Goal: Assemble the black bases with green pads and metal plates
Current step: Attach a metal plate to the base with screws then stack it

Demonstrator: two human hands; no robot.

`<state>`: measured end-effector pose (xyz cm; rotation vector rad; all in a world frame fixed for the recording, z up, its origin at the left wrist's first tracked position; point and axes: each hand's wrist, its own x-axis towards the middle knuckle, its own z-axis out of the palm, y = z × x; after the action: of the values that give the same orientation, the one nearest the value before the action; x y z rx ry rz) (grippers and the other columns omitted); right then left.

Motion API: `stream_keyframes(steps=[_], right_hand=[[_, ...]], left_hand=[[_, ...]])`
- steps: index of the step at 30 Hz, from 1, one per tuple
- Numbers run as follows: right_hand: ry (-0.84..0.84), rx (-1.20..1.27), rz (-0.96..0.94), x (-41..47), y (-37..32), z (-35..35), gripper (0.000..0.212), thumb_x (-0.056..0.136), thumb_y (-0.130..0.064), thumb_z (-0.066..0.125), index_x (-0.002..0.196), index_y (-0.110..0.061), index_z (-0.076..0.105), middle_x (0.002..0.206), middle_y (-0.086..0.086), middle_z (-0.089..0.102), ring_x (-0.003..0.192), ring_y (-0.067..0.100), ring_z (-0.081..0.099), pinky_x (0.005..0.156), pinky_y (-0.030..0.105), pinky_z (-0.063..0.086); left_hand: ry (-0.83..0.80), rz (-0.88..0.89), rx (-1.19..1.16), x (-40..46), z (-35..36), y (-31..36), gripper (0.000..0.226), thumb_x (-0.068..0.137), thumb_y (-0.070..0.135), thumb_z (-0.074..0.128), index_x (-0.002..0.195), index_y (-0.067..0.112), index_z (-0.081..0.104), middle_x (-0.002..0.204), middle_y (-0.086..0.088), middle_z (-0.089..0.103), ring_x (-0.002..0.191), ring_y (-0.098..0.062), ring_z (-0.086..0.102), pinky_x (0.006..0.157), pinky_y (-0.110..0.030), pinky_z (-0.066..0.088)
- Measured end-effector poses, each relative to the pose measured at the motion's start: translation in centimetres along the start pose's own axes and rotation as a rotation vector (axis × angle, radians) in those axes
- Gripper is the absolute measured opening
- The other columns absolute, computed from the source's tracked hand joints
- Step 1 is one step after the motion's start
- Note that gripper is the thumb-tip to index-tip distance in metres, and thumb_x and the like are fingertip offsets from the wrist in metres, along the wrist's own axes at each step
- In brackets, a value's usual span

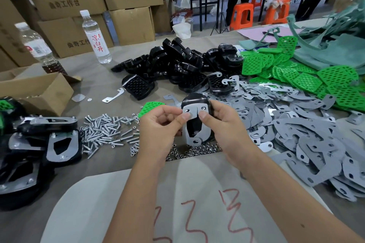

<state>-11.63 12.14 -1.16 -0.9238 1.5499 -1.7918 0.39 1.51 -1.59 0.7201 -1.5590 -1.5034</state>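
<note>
Hands: my left hand (158, 122) and right hand (221, 122) pinch a metal plate (194, 124) against a black base (194, 100), above the surface.
Done: finished units (59, 144) stacked left.
Left: screws (102, 132), nuts (189, 151), many loose plates (296, 134), pads (316, 81).

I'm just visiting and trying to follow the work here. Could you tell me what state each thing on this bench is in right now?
Left hand: pinching the metal plate.
Right hand: holding the black base, thumb on the plate.
Black base: held upright off the table.
Metal plate: laid against the base, no screws in its holes.
Green pad: lying loose behind the left hand.
Screws: loose heap.
Nuts: loose heap.
Finished bases: stacked, plates screwed on.
Bottle: upright, capped.
</note>
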Motion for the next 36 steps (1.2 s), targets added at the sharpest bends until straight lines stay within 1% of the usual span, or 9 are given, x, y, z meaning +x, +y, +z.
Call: stream_keyframes(steps=[5,11,16,21,25,29,32,34,36], right_hand=[[-0.006,0.027,0.005,-0.1,-0.1,0.1,0.024,0.105,-0.005,0.054,0.124,-0.009,0.069,0.109,0.011,0.078,0.104,0.032,0.075,0.098,0.056,0.056],[-0.010,0.080,0.016,0.0,-0.1,-0.1,0.023,0.104,-0.005,0.055,0.122,-0.008,0.070,0.107,0.018,0.077,0.097,0.034,0.074,0.089,0.049,0.059],[-0.036,0.129,0.026,0.0,-0.1,-0.3,0.021,0.104,-0.006,0.056,0.119,-0.007,0.070,0.105,0.021,0.077,0.089,0.030,0.073,0.075,0.038,0.058],[-0.105,0.227,0.051,-0.1,-0.3,-0.6,0.022,0.104,-0.015,0.058,0.119,-0.009,0.074,0.107,0.026,0.074,0.089,0.032,0.070,0.077,0.043,0.056],[-0.142,0.185,0.063,-0.2,-0.4,-0.1,0.023,0.105,-0.019,0.058,0.122,-0.013,0.072,0.111,0.022,0.074,0.092,0.028,0.071,0.076,0.040,0.058],[-0.007,-0.171,-0.057,0.0,-0.6,-0.5,0.015,0.102,-0.026,0.064,0.116,-0.026,0.070,0.103,0.002,0.071,0.088,0.018,0.073,0.057,0.016,0.052],[-0.101,-0.892,-0.250,0.3,-0.2,-1.6,0.017,0.095,-0.032,0.074,0.112,-0.030,0.073,0.105,-0.011,0.060,0.104,0.010,0.050,0.089,0.025,0.044],[-0.251,-1.083,-0.246,0.2,0.1,-1.5,0.019,0.091,-0.039,0.076,0.109,-0.034,0.076,0.107,-0.011,0.056,0.109,0.011,0.036,0.096,0.028,0.035],[-0.291,-1.086,-0.246,0.2,0.2,-1.1,0.013,0.089,-0.039,0.077,0.102,-0.035,0.077,0.104,-0.010,0.055,0.108,0.012,0.033,0.097,0.029,0.034]], left_hand=[[0.065,0.062,0.023,0.1,0.1,-0.4,0.014,0.080,0.014,0.089,0.083,0.016,0.075,0.080,-0.025,0.068,0.067,-0.018,0.062,0.058,-0.027,0.052],[0.154,0.009,0.145,0.1,0.0,-0.7,0.026,0.075,0.036,0.091,0.082,0.018,0.073,0.078,-0.006,0.076,0.065,-0.016,0.068,0.060,-0.040,0.058],[0.020,-0.085,0.134,0.1,0.3,-0.4,0.027,0.084,0.035,0.085,0.085,0.012,0.072,0.077,-0.014,0.072,0.056,-0.014,0.061,0.045,-0.026,0.047],[-0.128,-0.158,-0.060,-0.3,0.3,0.3,0.017,0.086,0.035,0.080,0.091,0.019,0.078,0.088,-0.007,0.079,0.074,-0.017,0.073,0.061,-0.025,0.056],[-0.078,-0.139,-0.085,-0.3,0.6,0.7,0.014,0.085,0.032,0.079,0.077,0.021,0.075,0.079,-0.005,0.075,0.069,-0.017,0.069,0.059,-0.026,0.054],[0.140,-0.202,-0.170,0.1,0.3,1.0,0.017,0.092,0.022,0.079,0.088,0.009,0.067,0.087,-0.017,0.071,0.079,-0.028,0.066,0.081,-0.055,0.059],[0.308,-0.243,-0.213,0.7,-1.0,1.3,0.022,0.090,0.017,0.080,0.081,0.013,0.060,0.086,-0.014,0.072,0.081,-0.027,0.067,0.094,-0.063,0.056],[0.352,-0.252,-0.231,0.9,-1.8,1.5,0.031,0.089,0.017,0.080,0.073,0.017,0.054,0.080,-0.008,0.072,0.079,-0.025,0.067,0.095,-0.062,0.056],[0.366,-0.256,-0.244,0.9,-2.2,1.5,0.035,0.089,0.017,0.080,0.071,0.019,0.050,0.081,-0.009,0.070,0.081,-0.025,0.066,0.093,-0.059,0.056]])
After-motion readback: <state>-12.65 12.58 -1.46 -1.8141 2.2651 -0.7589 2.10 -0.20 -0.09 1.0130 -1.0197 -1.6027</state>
